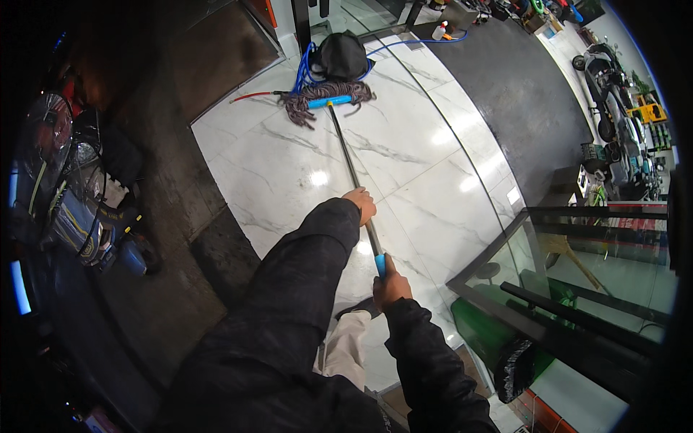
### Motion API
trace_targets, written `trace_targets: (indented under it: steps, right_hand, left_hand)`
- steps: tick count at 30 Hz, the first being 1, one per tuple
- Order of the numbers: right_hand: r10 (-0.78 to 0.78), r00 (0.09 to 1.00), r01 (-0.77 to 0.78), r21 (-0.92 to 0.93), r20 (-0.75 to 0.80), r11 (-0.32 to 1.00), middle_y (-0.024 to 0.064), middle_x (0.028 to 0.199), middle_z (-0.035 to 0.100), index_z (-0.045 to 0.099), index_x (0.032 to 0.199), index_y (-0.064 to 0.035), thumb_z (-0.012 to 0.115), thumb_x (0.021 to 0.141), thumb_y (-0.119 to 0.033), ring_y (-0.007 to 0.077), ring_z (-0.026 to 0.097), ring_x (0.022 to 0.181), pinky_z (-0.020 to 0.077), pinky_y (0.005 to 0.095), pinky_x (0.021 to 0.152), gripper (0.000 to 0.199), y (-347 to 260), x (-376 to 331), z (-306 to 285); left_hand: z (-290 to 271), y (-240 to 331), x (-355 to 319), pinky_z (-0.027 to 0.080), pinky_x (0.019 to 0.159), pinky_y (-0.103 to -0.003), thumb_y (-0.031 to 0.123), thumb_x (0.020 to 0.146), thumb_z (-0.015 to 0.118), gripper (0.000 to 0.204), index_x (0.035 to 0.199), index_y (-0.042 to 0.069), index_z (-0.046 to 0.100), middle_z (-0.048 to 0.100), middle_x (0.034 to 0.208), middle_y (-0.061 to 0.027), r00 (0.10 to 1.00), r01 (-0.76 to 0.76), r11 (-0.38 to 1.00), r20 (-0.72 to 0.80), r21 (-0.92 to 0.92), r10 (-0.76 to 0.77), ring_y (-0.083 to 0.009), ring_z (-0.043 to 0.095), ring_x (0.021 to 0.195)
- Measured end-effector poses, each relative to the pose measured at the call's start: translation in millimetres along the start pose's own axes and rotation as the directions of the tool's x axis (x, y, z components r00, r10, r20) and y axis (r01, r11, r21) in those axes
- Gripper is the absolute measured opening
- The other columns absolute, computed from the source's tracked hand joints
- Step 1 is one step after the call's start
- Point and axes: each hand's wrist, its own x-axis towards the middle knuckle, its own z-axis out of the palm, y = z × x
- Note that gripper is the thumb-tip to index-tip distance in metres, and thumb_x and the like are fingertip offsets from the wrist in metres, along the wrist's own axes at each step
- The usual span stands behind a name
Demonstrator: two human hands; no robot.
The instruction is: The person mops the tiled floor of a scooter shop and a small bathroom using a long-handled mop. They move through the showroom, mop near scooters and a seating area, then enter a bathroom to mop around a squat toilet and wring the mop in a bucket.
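White glare spots the bright marble tiles (267, 169), while the dark floor (167, 209) at left lies dim. Straight edges bow toward the blackened fisheye rim; the mop strands (297, 111) look slightly soft.

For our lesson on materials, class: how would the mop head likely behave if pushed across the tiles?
The mop head would probably flop and trail, since its strands splay loosely. Its blue bar looks straight, so that part is likely stiff. The glossy tiles suggest it may slide fairly easily.

Mop head (330, 102), hose (304, 66) on tiles (401, 148)
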Motion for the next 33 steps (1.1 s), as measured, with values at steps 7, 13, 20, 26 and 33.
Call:
trace_targets:
  steps: [7, 13, 20, 26, 33]
  right_hand:
    - [0.232, 0.971, -0.227, -0.084, 0.056, 0.97, 0.0289, 0.084, 0.068, 0.041, 0.151, -0.0159, 0.064, 0.086, -0.02, 0.0498, 0.066, 0.082, 0.0522, 0.0572, 0.074, 0.069, 124.9, -207.5, -58.1]
    - [0.47, 0.882, -0.454, -0.2, 0.036, 0.868, 0.0224, 0.099, 0.072, 0.052, 0.144, -0.0161, 0.072, 0.084, -0.027, 0.0352, 0.072, 0.085, 0.0551, 0.0451, 0.075, 0.064, 138.5, -333.2, -155.9]
    - [0.091, 0.994, -0.089, -0.032, 0.054, 0.996, 0.0329, 0.096, 0.067, 0.042, 0.148, -0.0044, 0.061, 0.083, -0.008, 0.0497, 0.066, 0.091, 0.0528, 0.0533, 0.078, 0.068, 26.4, -71.3, -64.0]
    - [0.041, 0.999, -0.041, -0.011, 0.021, 0.999, 0.0311, 0.081, 0.067, 0.035, 0.151, -0.0064, 0.059, 0.087, -0.012, 0.051, 0.066, 0.075, 0.0537, 0.0559, 0.068, 0.069, 36.9, -38.8, 6.0]
    - [0.518, 0.82, -0.445, -0.297, 0.244, 0.845, 0.0283, 0.088, 0.069, 0.045, 0.148, -0.0161, 0.068, 0.082, -0.022, 0.0481, 0.067, 0.085, 0.0539, 0.0552, 0.074, 0.07, 137.6, -354.3, -121.3]
  left_hand:
    - [7.6, 262.7, 0.0, 0.051, 0.083, -0.05, 0.032, 0.078, 0.067, 0.021, 0.084, 0.013, 0.077, 0.074, 0.087, -0.0116, 0.98, -0.098, 0.877, 0.106, -0.471, 0.166, -0.0331, 0.069, 0.089]
    - [-79.8, 396.7, -18.6, 0.05, 0.08, -0.043, 0.024, 0.076, 0.066, 0.013, 0.079, 0.015, 0.075, 0.075, 0.086, -0.0078, 0.921, -0.362, 0.736, -0.098, -0.572, 0.377, -0.0291, 0.072, 0.083]
    - [-11.1, 94.4, 23.4, 0.049, 0.081, -0.048, 0.029, 0.077, 0.068, 0.019, 0.078, 0.012, 0.076, 0.07, 0.083, -0.0113, 0.998, -0.056, 0.928, 0.016, -0.367, 0.067, -0.032, 0.064, 0.088]
    - [36.4, 60.2, 9.0, 0.04, 0.1, -0.048, 0.028, 0.085, 0.061, 0.023, 0.094, 0.016, 0.078, 0.07, 0.1, -0.0101, 0.994, 0.086, 0.987, 0.072, -0.134, -0.077, -0.0314, 0.062, 0.104]
    - [-57.2, 401.0, -77.3, 0.053, 0.086, -0.047, 0.029, 0.079, 0.065, 0.021, 0.086, 0.014, 0.078, 0.076, 0.093, -0.0111, 0.923, -0.173, 0.729, 0.15, -0.663, 0.356, -0.0307, 0.072, 0.094]
